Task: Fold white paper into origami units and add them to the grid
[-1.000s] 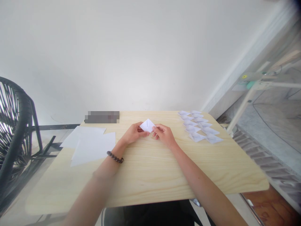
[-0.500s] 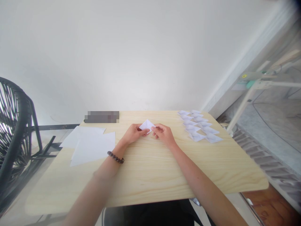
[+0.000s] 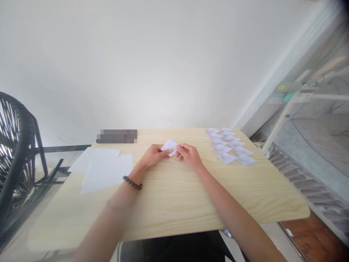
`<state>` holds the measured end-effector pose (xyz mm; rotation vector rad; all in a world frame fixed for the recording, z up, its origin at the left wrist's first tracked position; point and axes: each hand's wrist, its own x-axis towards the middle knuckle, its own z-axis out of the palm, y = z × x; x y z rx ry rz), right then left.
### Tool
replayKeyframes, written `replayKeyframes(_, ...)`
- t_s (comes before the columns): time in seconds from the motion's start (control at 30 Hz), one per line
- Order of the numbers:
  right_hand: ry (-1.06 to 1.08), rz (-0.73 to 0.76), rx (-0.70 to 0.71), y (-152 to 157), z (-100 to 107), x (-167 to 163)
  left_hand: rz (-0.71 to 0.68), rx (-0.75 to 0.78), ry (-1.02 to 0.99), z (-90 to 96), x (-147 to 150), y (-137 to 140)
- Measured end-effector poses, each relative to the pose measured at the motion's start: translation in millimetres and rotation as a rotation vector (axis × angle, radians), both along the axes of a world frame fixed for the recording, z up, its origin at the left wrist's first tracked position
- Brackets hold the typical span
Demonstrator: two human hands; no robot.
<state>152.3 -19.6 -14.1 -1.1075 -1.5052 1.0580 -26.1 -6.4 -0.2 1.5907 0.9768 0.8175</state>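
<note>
A small folded white paper [image 3: 170, 144], diamond-shaped with a crease down its middle, is held over the table between my two hands. My left hand [image 3: 156, 155] pinches its left side, thumb on top and the other fingers behind. At the right corner, my right hand [image 3: 188, 154] grips the paper between thumb and forefinger. A dark bead bracelet [image 3: 132, 182] circles my left wrist. The fingers behind the paper are partly hidden.
Flat white paper sheets [image 3: 109, 173] overlap on the left of the wooden table [image 3: 174, 203]. Several folded paper pieces [image 3: 227, 157] stand in two rows at the right. A pixelated dark object [image 3: 117, 136] lies at the back left. A black woven chair [image 3: 25, 145] stands to the left.
The folded paper is turned slightly in my fingers, and my right thumb has shifted a little toward its right corner. The whole view has moved slightly.
</note>
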Motion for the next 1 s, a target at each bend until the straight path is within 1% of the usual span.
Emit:
replayKeyframes(0.1,-0.004,-0.037,0.026,-0.4,-0.4,-1.0,-0.021,-0.019,-0.056,-0.6,0.0,1.2)
replayKeyframes(0.23,-0.029,-0.039,0.057,-1.2,0.4,-1.9,-0.038,-0.019,-0.056,1.0,-1.3,1.3)
replayKeyframes(0.33,-0.028,-0.075,0.067,0.1,-1.0,-2.0,-0.016,-0.01,-0.044,1.4,-1.1,0.5)
replayKeyframes(0.4,-0.013,-0.103,0.081,1.3,-3.0,-2.2,0.014,0.044,-0.005,1.1,-0.4,0.1)
replayKeyframes(0.53,-0.016,-0.109,0.154,1.4,-5.4,-2.5,0.068,0.23,0.069,0.9,-0.1,1.0)
replayKeyframes(0.63,-0.073,-0.099,0.226,0.0,-5.0,-1.8,0.133,0.338,0.086,1.5,-1.5,3.0)
replayKeyframes(0.73,-0.156,-0.091,0.305,0.2,-5.3,0.2,0.183,0.406,0.102,1.0,-3.3,5.0)
replayKeyframes(0.8,-0.208,-0.075,0.363,1.6,-6.8,1.9,0.158,0.454,0.149,-0.4,-4.3,6.2)
replayKeyframes(0.9,-0.318,-0.047,0.438,4.8,-9.5,5.0,0.084,0.506,0.235,-3.5,-5.9,8.1)
replayKeyframes(1.0,-0.479,-0.022,0.456,7.4,-10.3,8.7,0.029,0.58,0.351,-6.5,-8.9,10.1)
